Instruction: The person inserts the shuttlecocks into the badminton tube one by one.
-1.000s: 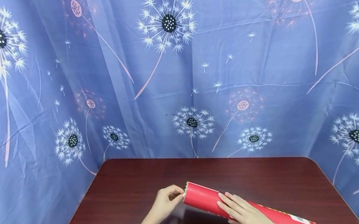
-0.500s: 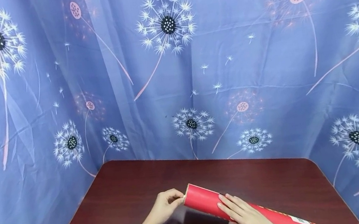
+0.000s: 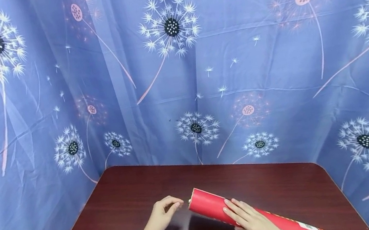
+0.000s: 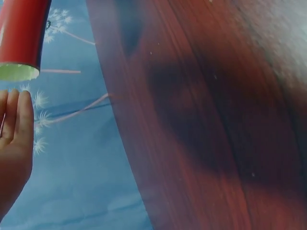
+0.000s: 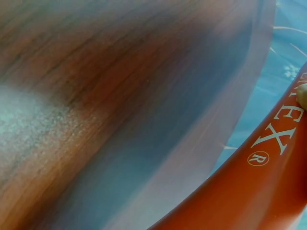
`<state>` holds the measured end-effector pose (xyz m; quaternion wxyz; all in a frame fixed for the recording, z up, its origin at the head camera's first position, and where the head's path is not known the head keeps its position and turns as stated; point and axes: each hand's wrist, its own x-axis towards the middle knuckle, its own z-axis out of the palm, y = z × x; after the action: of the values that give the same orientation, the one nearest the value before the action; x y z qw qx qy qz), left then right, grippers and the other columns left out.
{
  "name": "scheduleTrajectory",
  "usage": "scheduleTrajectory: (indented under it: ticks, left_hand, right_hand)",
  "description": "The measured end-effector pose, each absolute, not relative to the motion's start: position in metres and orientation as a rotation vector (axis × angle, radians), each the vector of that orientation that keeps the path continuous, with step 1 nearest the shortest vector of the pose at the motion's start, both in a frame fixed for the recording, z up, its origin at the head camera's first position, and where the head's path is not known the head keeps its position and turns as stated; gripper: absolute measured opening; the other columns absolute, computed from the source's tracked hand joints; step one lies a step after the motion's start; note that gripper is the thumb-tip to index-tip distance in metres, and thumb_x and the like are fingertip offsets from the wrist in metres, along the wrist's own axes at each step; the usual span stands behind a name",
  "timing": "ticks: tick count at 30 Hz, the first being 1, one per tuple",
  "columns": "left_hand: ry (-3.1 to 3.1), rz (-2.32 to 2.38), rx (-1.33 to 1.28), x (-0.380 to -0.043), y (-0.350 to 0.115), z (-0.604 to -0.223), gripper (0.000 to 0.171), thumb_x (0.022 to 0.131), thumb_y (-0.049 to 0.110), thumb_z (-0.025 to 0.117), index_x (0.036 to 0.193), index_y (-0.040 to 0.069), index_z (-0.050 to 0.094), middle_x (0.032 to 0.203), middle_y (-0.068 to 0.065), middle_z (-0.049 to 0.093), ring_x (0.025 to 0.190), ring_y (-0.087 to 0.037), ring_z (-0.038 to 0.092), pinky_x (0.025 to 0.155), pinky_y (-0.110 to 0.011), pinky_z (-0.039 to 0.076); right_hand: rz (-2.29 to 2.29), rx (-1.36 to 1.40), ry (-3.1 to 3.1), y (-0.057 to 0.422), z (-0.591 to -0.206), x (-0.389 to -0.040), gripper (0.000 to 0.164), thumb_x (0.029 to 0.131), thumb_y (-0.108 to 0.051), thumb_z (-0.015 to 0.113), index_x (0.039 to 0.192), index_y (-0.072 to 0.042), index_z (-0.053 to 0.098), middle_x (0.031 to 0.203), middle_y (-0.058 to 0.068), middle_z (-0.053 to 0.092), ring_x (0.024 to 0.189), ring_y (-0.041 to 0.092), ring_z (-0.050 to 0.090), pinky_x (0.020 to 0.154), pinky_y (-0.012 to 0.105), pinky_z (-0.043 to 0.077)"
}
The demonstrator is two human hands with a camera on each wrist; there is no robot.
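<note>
A long red tube [image 3: 207, 204] is raised at a slant over the table, its ragged, pale-rimmed end pointing left. My right hand [image 3: 253, 220] holds the tube from above, fingers laid across its side; the thumb is out of sight. Pale lettering ending in "EX" shows on the tube [image 5: 271, 148] in the right wrist view. Just left of the tube's end is my left hand [image 3: 162, 215], thumb and forefinger tips close together, nothing visible between them. A gap separates the left hand [image 4: 17, 134] from the tube's pale greenish opening [image 4: 19, 72] in the left wrist view.
The dark red-brown wooden table [image 3: 138, 186] has rounded back corners and a bright glare patch near the front. A blue curtain [image 3: 158, 135] with dandelion prints encloses its back and sides. A white label [image 3: 308, 226] is on the tube's lower right part.
My left hand has drawn away to the left from the tube's end, where its fingertips were pinching at the rim. The right hand and the tube stay almost still.
</note>
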<state>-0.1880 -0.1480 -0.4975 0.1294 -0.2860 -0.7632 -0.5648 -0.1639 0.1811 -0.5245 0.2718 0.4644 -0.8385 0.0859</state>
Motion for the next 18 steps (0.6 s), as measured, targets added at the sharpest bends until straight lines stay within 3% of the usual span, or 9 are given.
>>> scheduleTrajectory:
  ticks: [3, 18]
  left_hand:
    - [-2.234, -1.636, -0.768, -0.186, -0.154, -0.497, 0.01, 0.089, -0.009, 0.059, 0.093, -0.007, 0.068, 0.083, -0.022, 0.065, 0.076, -0.015, 0.067, 0.066, -0.039, 0.056]
    - [-2.259, -1.707, -0.561, -0.19, -0.18, -0.531, 0.009, 0.09, -0.003, 0.061, 0.096, -0.007, 0.067, 0.085, -0.017, 0.07, 0.077, -0.004, 0.065, 0.067, -0.039, 0.057]
  right_hand:
    - [0.254, 1.245, -2.278, 0.182, -0.525, -0.165, 0.057, 0.102, -0.046, 0.032, 0.143, -0.008, 0.045, 0.146, 0.012, 0.045, 0.129, 0.03, 0.044, 0.115, 0.023, 0.012]
    - [0.343, 1.15, -2.228, 0.186, -0.53, -0.191, 0.051, 0.104, -0.036, 0.033, 0.138, -0.002, 0.049, 0.142, 0.018, 0.046, 0.127, 0.036, 0.046, 0.116, 0.027, 0.014]
